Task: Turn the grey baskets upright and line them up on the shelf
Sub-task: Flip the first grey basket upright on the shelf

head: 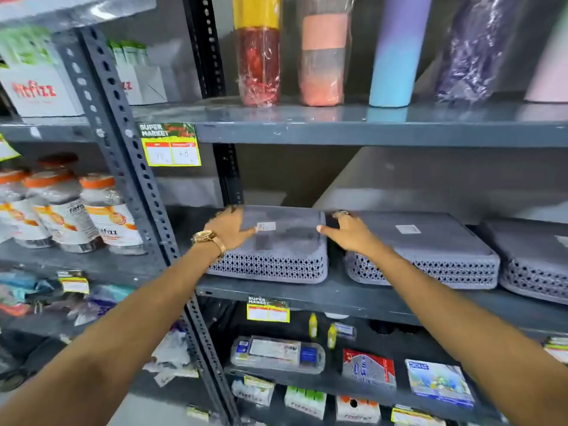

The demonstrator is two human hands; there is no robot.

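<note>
Three grey baskets lie upside down in a row on the shelf [338,295]. The left basket [285,241] is touched by both open hands, left hand [229,229] and right hand [350,230]; nothing is gripped. If tipped fast, the middle basket [430,250] just beside it could be knocked.

Shop: price tags [171,145], stocked shelves [368,130]

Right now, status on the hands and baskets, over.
Left hand and right hand open on either side of left basket. Three baskets upside down on shelf. Middle basket close alongside.
</note>
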